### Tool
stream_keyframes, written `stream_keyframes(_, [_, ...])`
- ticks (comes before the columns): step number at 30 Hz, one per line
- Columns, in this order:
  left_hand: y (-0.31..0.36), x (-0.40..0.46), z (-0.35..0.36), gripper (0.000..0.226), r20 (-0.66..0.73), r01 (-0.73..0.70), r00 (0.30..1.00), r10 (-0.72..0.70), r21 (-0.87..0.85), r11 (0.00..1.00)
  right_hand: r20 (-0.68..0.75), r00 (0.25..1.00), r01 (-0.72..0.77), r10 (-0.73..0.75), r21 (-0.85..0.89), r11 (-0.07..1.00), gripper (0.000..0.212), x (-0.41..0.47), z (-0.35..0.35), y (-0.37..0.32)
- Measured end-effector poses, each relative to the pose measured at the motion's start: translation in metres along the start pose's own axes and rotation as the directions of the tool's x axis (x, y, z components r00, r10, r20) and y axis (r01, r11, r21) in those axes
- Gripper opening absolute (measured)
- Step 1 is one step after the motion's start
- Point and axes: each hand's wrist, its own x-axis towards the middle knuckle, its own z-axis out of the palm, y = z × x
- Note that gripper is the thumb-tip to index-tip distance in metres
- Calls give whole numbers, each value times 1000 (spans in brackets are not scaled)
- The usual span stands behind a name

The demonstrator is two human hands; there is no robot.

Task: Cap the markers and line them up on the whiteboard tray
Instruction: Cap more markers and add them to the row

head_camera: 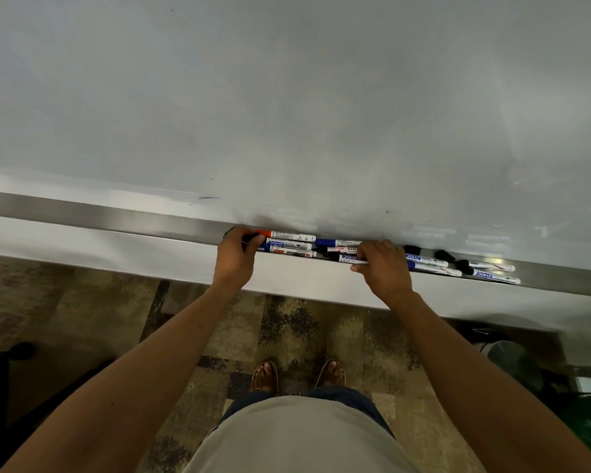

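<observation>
A long metal whiteboard tray (116, 218) runs under the whiteboard (287, 97). Several markers lie in it in a loose bundle (292, 245), among them a red-capped one (287, 235) and a blue-capped one (335, 242). My left hand (236, 256) is curled over the bundle's left end, fingers around a dark cap or marker end. My right hand (384, 268) rests on the tray's front edge and pinches a white marker barrel (359, 263). To the right lie more markers (434, 264) and loose black caps (411, 249).
Two further markers (495, 272) lie at the tray's right end. Below the tray are patterned carpet and my sandalled feet (297, 375). A bin (512, 356) stands at the lower right, a dark chair base (11, 356) at the lower left.
</observation>
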Motion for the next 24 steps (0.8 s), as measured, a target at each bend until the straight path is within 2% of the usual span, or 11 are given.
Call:
stream_keyframes(3, [13, -4, 13, 6, 72, 31, 997, -19, -169, 985, -3, 999, 54, -54, 47, 997, 28, 0, -4, 0])
stream_keyframes(7, [23, -7, 27, 17, 157, 60, 988, -7, -336, 940, -46, 996, 81, -77, 95, 992, 24, -6, -5, -2])
stream_keyframes(11, [36, -10, 38, 5, 172, 174, 979, -110, -419, 891, -137, 987, 104, -82, 168, 980, 22, -11, -10, -12])
stream_keyframes(16, [43, -10, 47, 17, 218, 311, 949, -228, -524, 793, -132, 987, 116, -89, 220, 969, 19, -12, -12, -24])
stream_keyframes(18, [46, -10, 48, 21, 243, 341, 939, -245, -549, 763, -131, 987, 121, -94, 210, 970, 18, -11, -13, -27])
stream_keyframes(24, [55, -14, 52, 8, 269, 342, 937, -221, -591, 730, -162, 981, 143, -109, 216, 966, 17, -10, -22, -35])
